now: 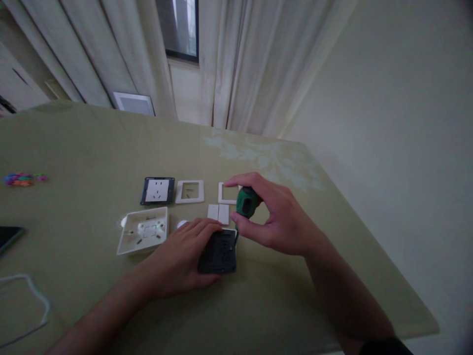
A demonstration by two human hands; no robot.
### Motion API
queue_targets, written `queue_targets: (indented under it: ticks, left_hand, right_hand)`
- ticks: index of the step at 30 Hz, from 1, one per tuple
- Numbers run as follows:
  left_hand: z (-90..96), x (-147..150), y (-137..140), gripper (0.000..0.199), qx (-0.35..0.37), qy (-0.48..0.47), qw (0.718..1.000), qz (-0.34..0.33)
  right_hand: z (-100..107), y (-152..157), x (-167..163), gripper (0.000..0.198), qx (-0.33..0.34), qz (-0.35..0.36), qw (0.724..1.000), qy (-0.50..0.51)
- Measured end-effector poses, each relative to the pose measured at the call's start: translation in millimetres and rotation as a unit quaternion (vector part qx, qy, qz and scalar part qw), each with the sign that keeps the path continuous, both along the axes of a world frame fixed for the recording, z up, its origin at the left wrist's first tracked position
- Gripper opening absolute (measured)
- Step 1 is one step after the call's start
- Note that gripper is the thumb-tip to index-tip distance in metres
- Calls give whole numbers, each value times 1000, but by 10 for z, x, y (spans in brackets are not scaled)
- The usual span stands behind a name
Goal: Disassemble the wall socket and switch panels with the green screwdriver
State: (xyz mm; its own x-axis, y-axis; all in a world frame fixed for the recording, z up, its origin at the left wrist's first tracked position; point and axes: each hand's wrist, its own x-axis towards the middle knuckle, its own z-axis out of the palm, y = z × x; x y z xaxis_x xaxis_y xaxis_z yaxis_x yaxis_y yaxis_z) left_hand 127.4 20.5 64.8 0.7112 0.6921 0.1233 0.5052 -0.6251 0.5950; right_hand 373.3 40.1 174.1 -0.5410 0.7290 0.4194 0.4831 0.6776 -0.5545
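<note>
My left hand grips the left side of a dark wall switch module, which lies on the table with its black face up. Thumb and fingers of my right hand are closed round the green handle of a screwdriver. Its shaft points down to the right edge of the module; whether the tip sits in a screw I cannot tell. Just beyond the module lie two white switch rockers. A white cover frame is partly hidden behind my right hand.
Left of my left hand sits a white mounting box. Behind it are a wall socket and another white frame with small screws inside. Farther left are colourful small pieces, a dark device and a white cable.
</note>
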Motion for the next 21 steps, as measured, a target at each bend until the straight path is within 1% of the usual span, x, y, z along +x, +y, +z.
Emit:
queue_targets:
  ticks: [8,15,21]
  left_hand:
    - [0,46,-20,68,-34,-43,998,13]
    - [-45,40,-6,65,-42,-53,997,27]
    - [-28,42,-7,70,-57,-66,996,28]
  right_hand:
    - [-4,-11,-13,45,-4,12,1000,14]
    - [-15,-15,-25,45,-4,18,1000,23]
    - [-8,-21,-7,43,1,14,999,29]
